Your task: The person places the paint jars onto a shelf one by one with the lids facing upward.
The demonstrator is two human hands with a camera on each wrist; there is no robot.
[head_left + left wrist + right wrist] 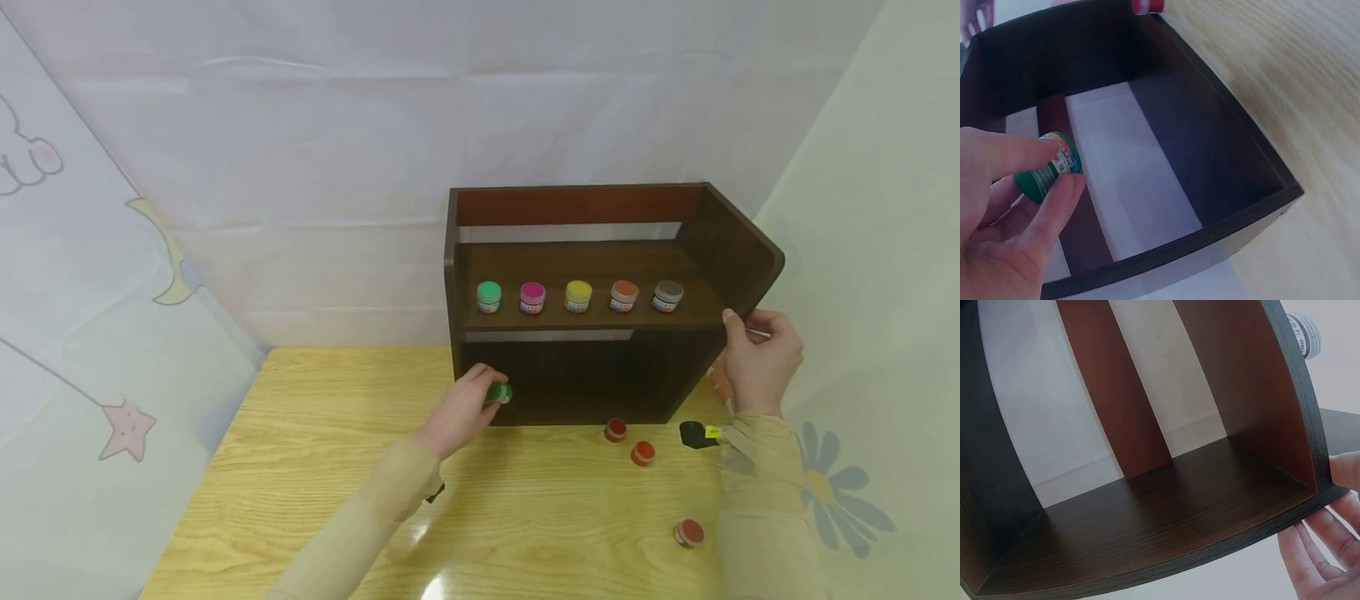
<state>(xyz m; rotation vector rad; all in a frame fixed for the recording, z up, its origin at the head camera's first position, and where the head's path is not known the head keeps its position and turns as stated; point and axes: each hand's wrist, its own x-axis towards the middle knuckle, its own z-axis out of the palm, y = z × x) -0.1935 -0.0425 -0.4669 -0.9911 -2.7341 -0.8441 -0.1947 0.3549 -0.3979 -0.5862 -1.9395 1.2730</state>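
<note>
In the head view my left hand (463, 410) pinches a small green paint jar (499, 392) between thumb and fingers. The jar is at the lower left opening of a dark wooden shelf (570, 327); the left wrist view shows this green jar (1050, 165) tilted on its side in front of the lower compartment. My right hand (761, 358) holds the shelf's right side panel near the upper board, thumb at the front edge and fingers on the outer face (1322, 550). Along the upper board stand light green (489, 297), magenta (532, 298), yellow (577, 297), orange (623, 297) and grey (667, 297) jars in a row.
Two red jars (615, 430) (642, 453) lie on the wood-grain table (337, 467) before the shelf. A darker red jar (688, 533) is nearer the front right. Patterned cloth (337, 167) hangs behind and at both sides.
</note>
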